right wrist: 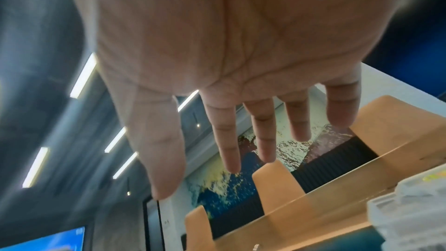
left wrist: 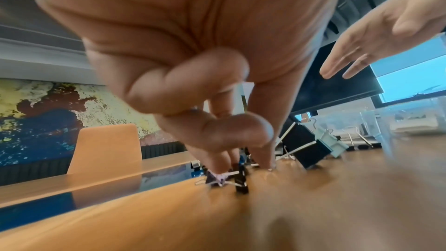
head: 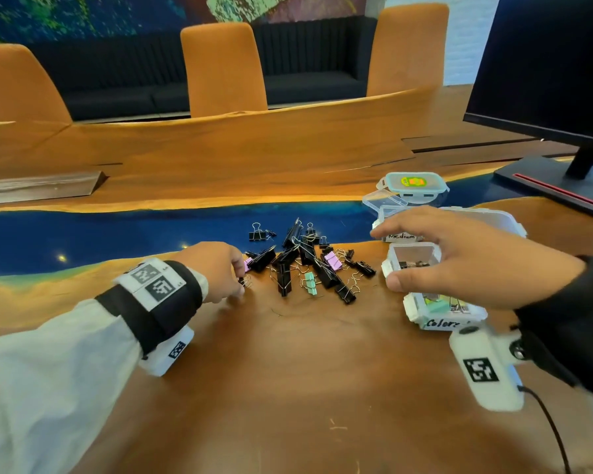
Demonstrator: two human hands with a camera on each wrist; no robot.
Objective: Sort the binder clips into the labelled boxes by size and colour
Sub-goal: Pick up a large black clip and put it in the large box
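Already some clips sit in the boxes (head: 412, 260); a pile (head: 305, 261) remains; my left hand (head: 220, 268) pinches a small clip (head: 243, 281), right hand (head: 459, 251) spread empty.

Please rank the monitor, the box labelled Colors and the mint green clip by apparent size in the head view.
1. Monitor, by far the largest, though cut off by the frame edge.
2. Box labelled Colors, partly hidden under the right hand.
3. Mint green clip, smallest, in the pile on the table.

Glossy wooden table (head: 288, 388); clear plastic boxes (head: 413, 254); wire-handled binder clips (head: 288, 268).
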